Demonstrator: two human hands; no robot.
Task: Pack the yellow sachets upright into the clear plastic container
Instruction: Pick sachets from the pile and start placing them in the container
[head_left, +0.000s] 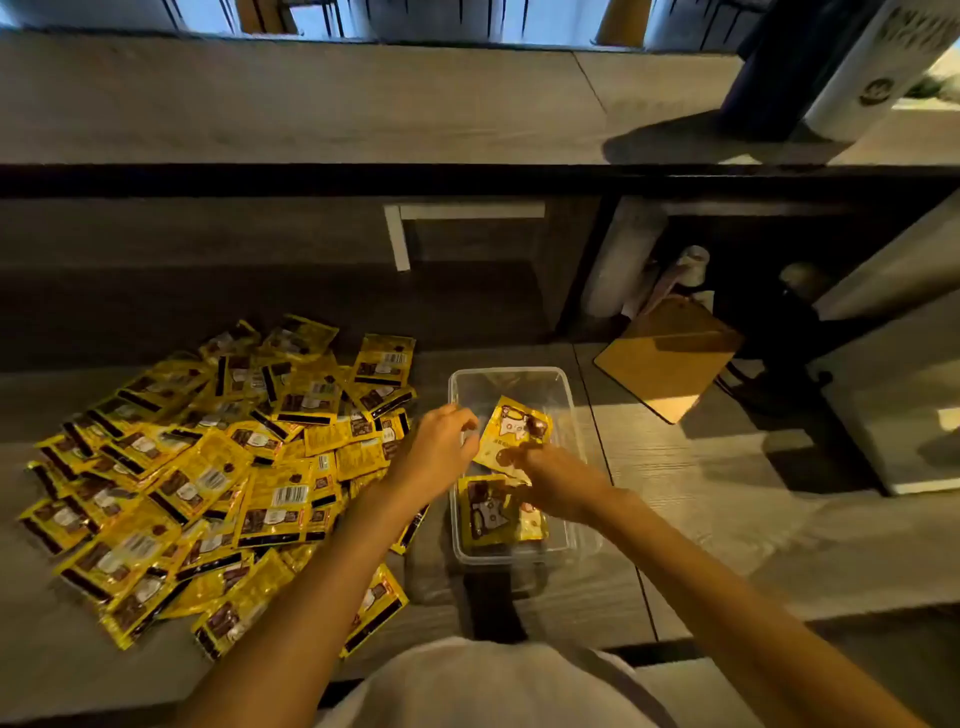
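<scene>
**A:** How much have you packed?

**B:** Not much yet. Close to you on the left, the big pile (208, 467) of yellow sachets lies on the table (701, 493). All of those are left to do.

**A:** What is in the box?

**B:** At the near end of the clear container (519, 387) sit a few packed sachets (498, 512). They seem to lean on the near wall.

**A:** And your hands?

**B:** Just past those, your right hand (556, 480) pinches one sachet (514, 428) near its bottom edge. You hold it tilted over the middle of the box. Your left hand (441, 447) is by its left edge with fingers curled. I cannot tell if it grips the sachet or only comes close.

**A:** And farther back?

**B:** The far half of the box has lots of room. You are only starting, I think.
</scene>
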